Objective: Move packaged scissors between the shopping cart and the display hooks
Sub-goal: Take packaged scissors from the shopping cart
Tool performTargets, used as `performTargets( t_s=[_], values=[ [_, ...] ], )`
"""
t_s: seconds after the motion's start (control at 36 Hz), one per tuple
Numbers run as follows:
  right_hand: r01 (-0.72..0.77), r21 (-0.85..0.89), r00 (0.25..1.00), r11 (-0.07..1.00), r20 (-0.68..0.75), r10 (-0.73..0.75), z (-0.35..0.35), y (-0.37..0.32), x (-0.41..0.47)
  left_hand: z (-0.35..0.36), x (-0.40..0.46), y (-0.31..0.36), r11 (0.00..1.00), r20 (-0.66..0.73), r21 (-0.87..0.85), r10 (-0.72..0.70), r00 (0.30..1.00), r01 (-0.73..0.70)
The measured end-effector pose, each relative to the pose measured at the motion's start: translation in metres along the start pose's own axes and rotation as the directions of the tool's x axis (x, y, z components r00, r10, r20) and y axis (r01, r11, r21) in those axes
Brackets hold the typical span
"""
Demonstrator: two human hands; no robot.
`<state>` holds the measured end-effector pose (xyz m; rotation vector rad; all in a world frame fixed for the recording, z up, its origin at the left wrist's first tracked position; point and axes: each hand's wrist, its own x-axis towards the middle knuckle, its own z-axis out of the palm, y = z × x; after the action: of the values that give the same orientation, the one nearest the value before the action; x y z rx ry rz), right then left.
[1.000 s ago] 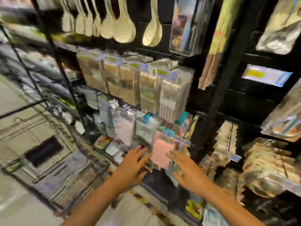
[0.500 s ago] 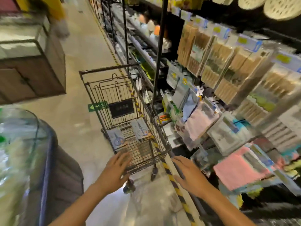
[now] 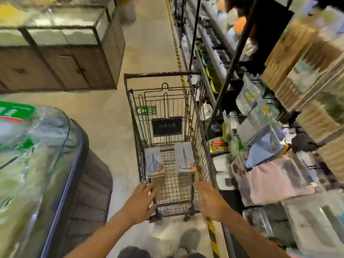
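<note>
Grip: both hands, left hand and right hand, released, holding nothing | reaching over cart | two scissors stacks lie flat, easy to lift

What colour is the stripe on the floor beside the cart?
Yellow and black floor stripe, clearest in the head view.

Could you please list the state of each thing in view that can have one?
Shopping cart: upright in the aisle, holding two stacks.
Left stack of packaged scissors: flat on the cart floor.
Right stack of packaged scissors: flat, apart from the left stack.
Left hand: open, empty.
Right hand: open, empty.
</note>
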<state>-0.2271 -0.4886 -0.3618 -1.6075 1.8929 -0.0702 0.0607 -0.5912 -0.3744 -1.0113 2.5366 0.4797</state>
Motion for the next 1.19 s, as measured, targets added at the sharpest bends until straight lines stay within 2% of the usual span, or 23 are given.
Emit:
performTargets(
  t_s=[0.11,0.19,0.28,0.39,0.44,0.53,0.75,0.92,1.03,1.11,1.19],
  values=[
    [-0.003,0.037,0.998,0.999,0.057,0.001,-0.009,0.014,0.041,-0.002,0.033,0.001,0.998,-0.055,-0.053,-0.022,0.998,0.019],
    [-0.045,0.068,0.995,0.997,0.09,0.038,-0.018,0.008,0.06,-0.009,0.051,-0.001,0.998,0.016,-0.037,-0.054,0.998,0.055],
    [-0.083,0.053,0.99,0.995,0.12,0.077,-0.017,0.006,0.083,-0.003,0.077,-0.011,0.996,-0.013,-0.09,-0.031,0.999,0.03],
    [-0.18,0.063,0.976,0.982,0.133,0.171,-0.013,0.013,0.112,-0.006,0.108,-0.029,0.998,0.032,-0.045,-0.033,0.999,0.035],
    [-0.218,0.051,0.97,0.975,0.119,0.21,-0.007,0.017,0.121,-0.012,0.123,-0.038,0.994,0.033,-0.111,-0.006,0.999,0.009],
    [-0.244,0.056,0.966,0.968,0.096,0.238,-0.001,0.017,0.136,-0.01,0.147,-0.058,0.986,0.145,-0.164,0.041,0.989,-0.017],
    [-0.366,0.065,0.925,0.929,0.139,0.354,0.021,0.04,0.184,0.003,0.193,-0.081,0.976,0.224,-0.216,0.01,0.975,0.04],
    [-0.341,0.116,0.927,0.933,0.202,0.314,0.055,0.077,0.239,0.053,0.247,-0.078,0.954,0.276,-0.268,-0.059,0.959,0.136],
    [-0.369,0.166,0.926,0.914,0.149,0.347,0.089,0.109,0.269,0.107,0.285,-0.077,0.947,0.299,-0.285,-0.062,0.952,0.151],
    [-0.391,0.141,0.915,0.91,0.166,0.367,0.106,0.125,0.295,0.139,0.31,-0.081,0.941,0.307,-0.289,-0.083,0.948,0.176],
    [-0.368,0.239,0.927,0.899,0.021,0.374,0.13,0.139,0.323,0.155,0.332,-0.085,0.95,0.304,-0.257,-0.094,0.948,0.177]
  ],
)
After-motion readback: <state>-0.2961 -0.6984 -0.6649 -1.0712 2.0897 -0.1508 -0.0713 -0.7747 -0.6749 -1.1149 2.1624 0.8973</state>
